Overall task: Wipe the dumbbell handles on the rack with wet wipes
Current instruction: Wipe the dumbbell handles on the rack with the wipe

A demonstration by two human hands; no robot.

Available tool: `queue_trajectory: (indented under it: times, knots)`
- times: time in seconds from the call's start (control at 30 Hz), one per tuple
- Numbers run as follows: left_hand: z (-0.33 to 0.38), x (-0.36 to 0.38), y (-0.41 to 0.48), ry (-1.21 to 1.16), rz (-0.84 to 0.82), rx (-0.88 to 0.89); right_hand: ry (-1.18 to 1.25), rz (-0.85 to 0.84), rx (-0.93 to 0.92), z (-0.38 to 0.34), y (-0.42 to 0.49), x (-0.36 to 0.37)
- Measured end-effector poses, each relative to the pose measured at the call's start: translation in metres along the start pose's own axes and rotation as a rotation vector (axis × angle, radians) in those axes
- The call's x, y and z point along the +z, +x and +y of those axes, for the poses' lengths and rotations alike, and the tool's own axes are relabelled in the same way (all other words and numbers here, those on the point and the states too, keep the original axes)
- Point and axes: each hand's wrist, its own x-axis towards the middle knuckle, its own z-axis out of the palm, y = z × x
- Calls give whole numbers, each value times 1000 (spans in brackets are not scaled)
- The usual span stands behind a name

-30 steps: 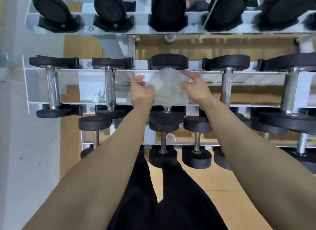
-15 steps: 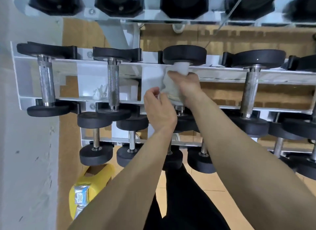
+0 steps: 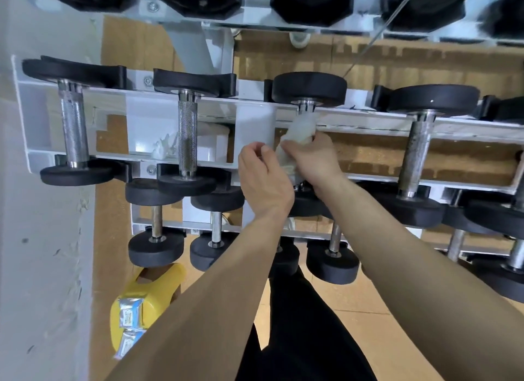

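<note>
Yellow container (image 3: 154, 294) with wipe packets (image 3: 129, 314), beside rack (image 3: 22, 117).

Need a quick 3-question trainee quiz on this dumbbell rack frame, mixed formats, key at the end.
1. True or false: the wet wipe is wrapped around the handle of the third dumbbell from the left on the middle shelf.
2. Which hand is closed around the wipe on that handle? A) the left hand B) the right hand C) neither
3. Fill in: the yellow container stands on the floor at the ______ end of the rack.

Key: 1 true; 2 B; 3 left
</note>
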Motion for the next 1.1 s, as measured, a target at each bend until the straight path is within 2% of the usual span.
queue_trajectory:
  times: [0.2, 0.37, 0.5, 0.63, 0.7, 0.83, 0.97, 1.1]
  knots:
    - [1, 0, 0, 44, -13, 9, 248, 62, 111, -21, 17, 4]
    - [2, -1, 0, 38, -15, 13, 493, -237, 254, -24, 29, -6]
    - [1, 0, 1, 34, -17, 22, 541, -342, 267, -14, 23, -10]
    - [1, 0, 0, 34, -35, 41, 133, -134, 117, -5, 17, -4]
    - [-1, -1, 0, 43, -37, 39, 5, -61, 39, 1, 6, -1]
    - [3, -3, -1, 61, -99, 18, 161, -62, 8, 13, -6, -16]
    - [8, -6, 3, 169, -319, -1, 316, 68, -23, 18, -6, -34]
    - [10, -8, 13, 81, -520, -142, 409, 105, -67, 19, -7, -39]
